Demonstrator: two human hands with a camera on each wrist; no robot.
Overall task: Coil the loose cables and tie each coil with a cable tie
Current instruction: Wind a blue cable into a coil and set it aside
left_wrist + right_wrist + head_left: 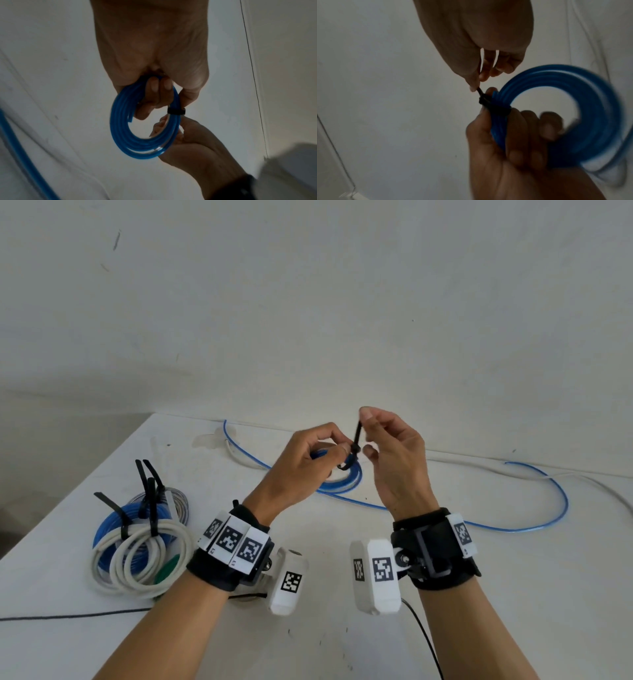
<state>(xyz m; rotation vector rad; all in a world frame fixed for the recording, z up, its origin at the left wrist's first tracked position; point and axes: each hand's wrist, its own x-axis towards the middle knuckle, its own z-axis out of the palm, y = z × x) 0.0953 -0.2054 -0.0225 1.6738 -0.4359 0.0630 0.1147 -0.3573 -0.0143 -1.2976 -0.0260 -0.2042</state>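
Observation:
My left hand (310,455) grips a small coil of blue cable (342,479), held just above the white table (479,594). A black cable tie (356,445) is wrapped round the coil beside my left thumb. My right hand (376,436) pinches the tie's free tail between thumb and forefinger and holds it upward. In the left wrist view my fingers pass through the blue coil (145,129), and the tie band (176,111) crosses it. The right wrist view shows the tie head (485,100) against the coil (565,115), with the tail pinched above it.
A pile of tied blue and white coils (140,542) with black tie tails sticking up lies at the left. A loose blue cable (548,491) and a white cable (462,462) trail over the table's far right. A thin black wire (68,616) runs along the near edge.

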